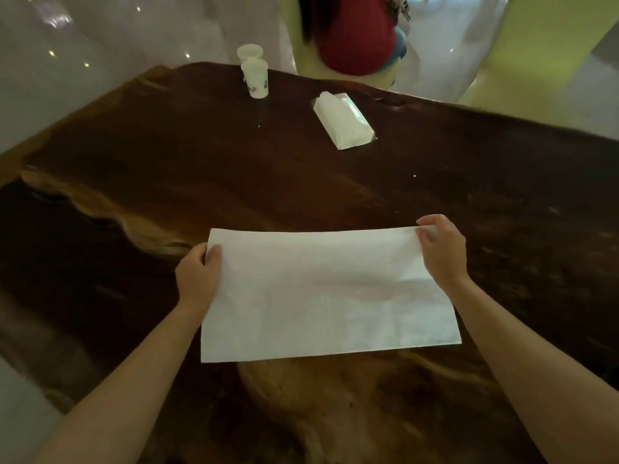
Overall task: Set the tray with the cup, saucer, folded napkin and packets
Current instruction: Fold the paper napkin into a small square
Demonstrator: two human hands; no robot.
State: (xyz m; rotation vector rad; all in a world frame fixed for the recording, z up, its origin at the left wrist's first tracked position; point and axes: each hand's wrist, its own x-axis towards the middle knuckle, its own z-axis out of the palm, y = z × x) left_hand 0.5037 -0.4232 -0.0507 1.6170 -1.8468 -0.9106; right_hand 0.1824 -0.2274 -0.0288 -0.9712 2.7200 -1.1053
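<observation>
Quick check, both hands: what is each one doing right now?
Left hand: pinching the far left corner of the white paper napkin.
Right hand: pinching the napkin's far right corner.

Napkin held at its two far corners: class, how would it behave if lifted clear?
Probably floppy: the napkin is thin and softly creased, and the left hand and right hand each pinch a corner, holding it spread. Likely very light, so easily shifted.
</observation>
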